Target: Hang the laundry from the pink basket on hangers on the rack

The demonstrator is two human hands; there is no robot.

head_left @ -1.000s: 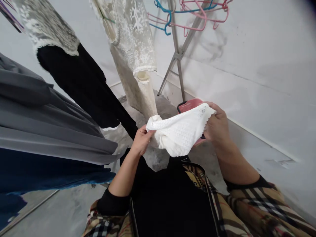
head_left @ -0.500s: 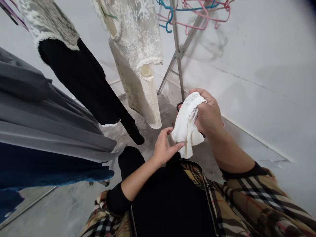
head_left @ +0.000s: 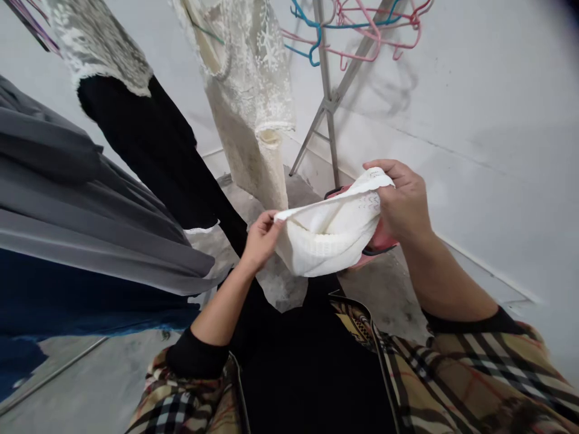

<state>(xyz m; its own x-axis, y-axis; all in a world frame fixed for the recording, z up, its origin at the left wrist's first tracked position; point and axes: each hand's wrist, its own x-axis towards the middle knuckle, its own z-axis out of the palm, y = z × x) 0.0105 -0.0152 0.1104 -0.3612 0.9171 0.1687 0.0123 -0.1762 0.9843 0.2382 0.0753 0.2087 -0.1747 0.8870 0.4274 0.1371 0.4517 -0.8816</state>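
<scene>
A white knit cloth [head_left: 328,232] with a scalloped edge hangs open between my hands. My left hand [head_left: 262,241] pinches one end of its upper edge. My right hand [head_left: 404,202] grips the other end, with the fingers curled over the scalloped border. Partly hidden behind the cloth and under my right hand is a pink plastic object [head_left: 382,238] with a dark rim. I cannot tell what it is.
Long garments hang to the left and ahead: a grey skirt [head_left: 90,223], a black piece [head_left: 154,157] and a cream lace piece [head_left: 246,102]. Behind them stands a metal rack [head_left: 330,102] with pink and blue hangers. There is a white wall [head_left: 470,138] and a concrete floor [head_left: 384,295].
The cloth was bunched in my right hand, with my left hand touching it. Now my left hand has moved left holding one end, and the cloth is spread open.
</scene>
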